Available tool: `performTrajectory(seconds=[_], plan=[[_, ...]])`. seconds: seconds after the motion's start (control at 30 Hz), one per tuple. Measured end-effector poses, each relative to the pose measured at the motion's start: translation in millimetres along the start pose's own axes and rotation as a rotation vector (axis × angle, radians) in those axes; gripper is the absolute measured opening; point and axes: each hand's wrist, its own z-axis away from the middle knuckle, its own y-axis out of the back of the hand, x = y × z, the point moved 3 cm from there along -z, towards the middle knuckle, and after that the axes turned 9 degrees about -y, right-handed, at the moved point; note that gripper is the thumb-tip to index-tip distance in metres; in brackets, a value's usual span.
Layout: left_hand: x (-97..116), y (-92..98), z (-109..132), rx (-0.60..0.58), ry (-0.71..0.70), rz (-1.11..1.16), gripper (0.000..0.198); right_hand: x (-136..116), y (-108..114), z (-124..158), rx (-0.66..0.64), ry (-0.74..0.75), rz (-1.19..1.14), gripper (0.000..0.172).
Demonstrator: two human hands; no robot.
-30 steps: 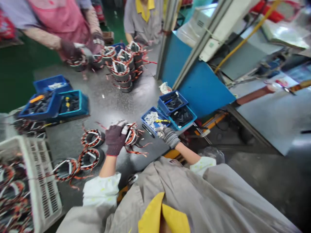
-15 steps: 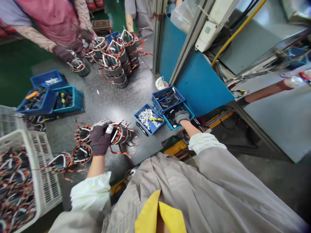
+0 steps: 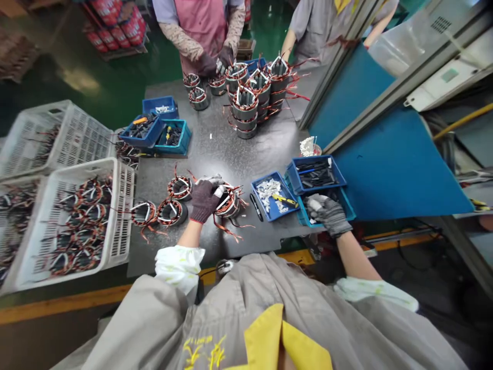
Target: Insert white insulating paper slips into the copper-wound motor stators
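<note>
My left hand (image 3: 206,198), in a dark glove with pale fingertips, grips the rim of a motor stator (image 3: 229,203) with copper windings and loose red-brown leads. Beside it on the left stand three more stators (image 3: 169,211). My right hand (image 3: 329,213), in a grey glove, is over the teal bin (image 3: 349,209) with its fingers curled together; whatever is between them is hidden. Behind that bin sits a blue bin (image 3: 316,181) of black strips. A shallow blue tray (image 3: 265,191) holds white pieces and a yellow-handled cutter (image 3: 284,199). A black marker (image 3: 256,206) lies beside it.
Stacked stators (image 3: 245,115) stand farther back on the metal table (image 3: 215,154). Two co-workers are across it, one in a pink apron (image 3: 200,25). White crates (image 3: 115,216) of stators are on the left. A blue panel (image 3: 393,174) borders the right side.
The view has swung left, showing more crates. My right hand has drawn back from inside the teal bin to its near edge. My left hand stays on the stator.
</note>
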Motion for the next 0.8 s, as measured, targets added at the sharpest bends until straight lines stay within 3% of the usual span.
performTrajectory(seconds=[0.1, 0.2, 0.27, 0.37, 0.53, 0.67, 0.8], plan=[[-4.1, -3.6, -1.2, 0.018, 0.027, 0.002, 0.021, -61.2, -47.1, 18.9, -0.134, 0.080, -0.438, 0.036], [-7.6, -6.7, -0.9, 0.055, 0.033, 0.007, 0.020, -122.8, -89.4, 23.4, -0.196, 0.171, -0.500, 0.035], [-9.3, -8.8, 0.4, 0.087, 0.033, 0.002, 0.021, -147.5, -107.3, 20.8, -0.239, 0.201, -0.504, 0.032], [-10.0, -12.4, 2.0, 0.106, 0.035, -0.005, 0.022, -160.8, -118.3, 16.3, -0.292, 0.253, -0.517, 0.031], [-6.7, -15.2, 1.9, 0.120, 0.027, 0.007, 0.019, -161.8, -114.1, 8.8, -0.253, 0.303, -0.511, 0.033], [-4.3, -15.8, 1.6, 0.115, 0.021, 0.010, 0.017, -174.3, -109.1, 6.1, -0.220, 0.485, -0.369, 0.021], [-4.7, -15.4, 1.9, 0.098, 0.023, 0.006, 0.018, -192.7, -125.2, 11.1, -0.251, 0.593, -0.188, 0.031]])
